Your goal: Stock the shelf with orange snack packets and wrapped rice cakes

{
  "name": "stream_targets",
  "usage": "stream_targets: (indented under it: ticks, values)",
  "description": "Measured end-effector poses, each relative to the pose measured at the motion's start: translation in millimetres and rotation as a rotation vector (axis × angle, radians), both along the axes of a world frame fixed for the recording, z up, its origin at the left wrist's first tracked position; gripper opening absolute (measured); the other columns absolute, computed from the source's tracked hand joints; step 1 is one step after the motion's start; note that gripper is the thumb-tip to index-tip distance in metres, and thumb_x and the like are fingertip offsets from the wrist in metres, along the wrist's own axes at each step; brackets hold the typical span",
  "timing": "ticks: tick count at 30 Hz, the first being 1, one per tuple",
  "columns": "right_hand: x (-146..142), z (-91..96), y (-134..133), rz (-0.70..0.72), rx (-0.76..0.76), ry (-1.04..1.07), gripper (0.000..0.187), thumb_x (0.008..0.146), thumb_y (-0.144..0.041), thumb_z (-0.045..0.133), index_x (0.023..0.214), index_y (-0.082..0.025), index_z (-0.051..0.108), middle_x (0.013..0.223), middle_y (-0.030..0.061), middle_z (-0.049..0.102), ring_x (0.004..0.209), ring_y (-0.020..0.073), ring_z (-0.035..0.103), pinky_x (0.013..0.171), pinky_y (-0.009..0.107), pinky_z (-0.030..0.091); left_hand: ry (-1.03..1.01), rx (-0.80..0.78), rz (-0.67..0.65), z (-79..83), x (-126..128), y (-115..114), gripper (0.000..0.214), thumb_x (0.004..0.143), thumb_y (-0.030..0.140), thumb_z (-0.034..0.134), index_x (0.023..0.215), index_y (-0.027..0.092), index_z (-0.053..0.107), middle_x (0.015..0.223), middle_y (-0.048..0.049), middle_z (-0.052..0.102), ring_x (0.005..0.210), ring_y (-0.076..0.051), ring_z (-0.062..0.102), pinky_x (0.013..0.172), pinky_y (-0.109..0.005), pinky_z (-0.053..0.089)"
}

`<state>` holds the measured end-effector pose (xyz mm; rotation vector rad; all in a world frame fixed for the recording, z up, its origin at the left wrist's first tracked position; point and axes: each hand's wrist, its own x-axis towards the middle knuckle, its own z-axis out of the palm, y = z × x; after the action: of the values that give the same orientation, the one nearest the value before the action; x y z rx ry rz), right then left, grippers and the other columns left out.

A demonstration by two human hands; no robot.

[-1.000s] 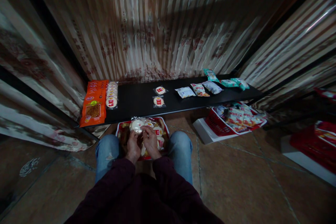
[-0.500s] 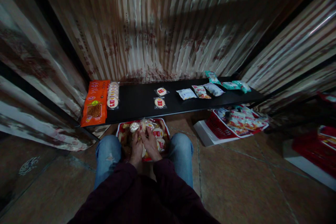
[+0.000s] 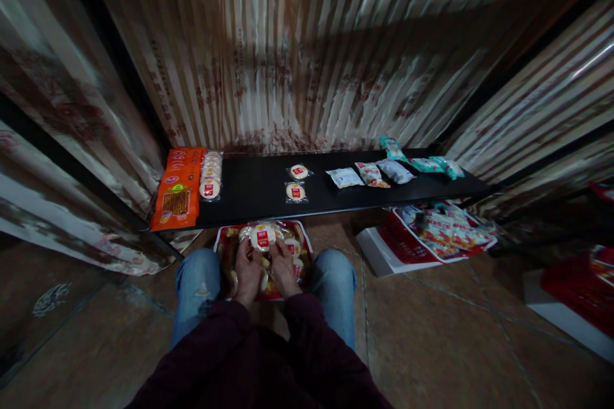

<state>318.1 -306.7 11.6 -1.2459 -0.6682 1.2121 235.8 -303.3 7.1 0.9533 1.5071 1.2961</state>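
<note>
I crouch over a red box [image 3: 219, 244] full of round wrapped cakes on the floor between my knees. My left hand [image 3: 247, 271] and my right hand [image 3: 283, 268] are both closed around a bundle of these cakes, and one round cake with a red label [image 3: 262, 236] stands on top between the fingertips. Just beyond the box is a low black shelf [image 3: 249, 188]. Two single wrapped cakes [image 3: 296, 191] lie near the shelf's middle. A row of the same cakes [image 3: 210, 176] lies at its left beside orange packets [image 3: 176, 188].
White, red and teal snack packets [image 3: 371, 174] lie along the right half of the shelf. A red-and-white box of packets [image 3: 432, 230] sits on the tiled floor to the right, more red boxes [image 3: 575, 287] farther right. Striped plastic sheeting hangs behind.
My hands shifted inside the red box and gathered the cakes; a cake with its red label facing up now stands at my fingertips. The view tipped slightly down.
</note>
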Motion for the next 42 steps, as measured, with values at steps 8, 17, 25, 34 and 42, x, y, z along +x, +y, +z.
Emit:
stream_targets:
  ticks: [8,17,25,34,42]
  values:
    - [-9,2.7,13,0.041,0.07,-0.243,0.042,0.084,-0.047,0.046,0.111,-0.02,0.064,0.098,0.0087,0.07,0.088,0.0201,0.065,0.076,0.031,0.053,-0.162,-0.021,0.107,-8.4,-15,13,0.025,0.072,0.017,0.062,0.096,0.021,0.064,0.096,-0.0053,0.067,0.087,-0.017,0.063,0.087,-0.033,0.047]
    - [-26,3.7,41,0.113,0.071,-0.404,0.038,0.08,-0.038,0.05,0.107,-0.017,0.066,0.102,0.0078,0.07,0.09,0.0193,0.064,0.082,0.033,0.05,-0.168,0.023,0.213,1.3,-38,37,0.028,0.073,0.009,0.056,0.098,0.021,0.062,0.093,-0.0034,0.066,0.083,-0.014,0.062,0.083,-0.03,0.048]
    - [-47,1.0,71,0.116,0.117,-0.497,0.036,0.076,-0.023,0.051,0.111,-0.021,0.061,0.099,0.0052,0.07,0.087,0.0177,0.064,0.083,0.033,0.05,-0.07,0.041,0.294,10.5,-58,61,0.025,0.072,0.008,0.054,0.094,0.02,0.059,0.09,-0.0033,0.063,0.081,-0.014,0.061,0.083,-0.032,0.049]
    - [-77,11.6,105,0.154,0.1,-0.589,0.031,0.076,-0.02,0.051,0.106,-0.02,0.061,0.099,0.0051,0.07,0.088,0.017,0.064,0.084,0.032,0.049,0.284,0.065,0.321,19.0,-86,86,0.029,0.073,0.009,0.052,0.098,0.018,0.062,0.102,-0.0087,0.058,0.099,-0.02,0.057,0.096,-0.038,0.042]
    - [-93,18.7,130,0.167,0.107,-0.71,0.027,0.075,-0.018,0.052,0.1,-0.019,0.062,0.098,0.005,0.069,0.089,0.0172,0.064,0.084,0.031,0.048,0.443,0.093,0.333,18.4,-98,106,0.039,0.075,0.011,0.05,0.112,0.019,0.058,0.112,-0.0118,0.057,0.111,-0.023,0.051,0.1,-0.04,0.039]
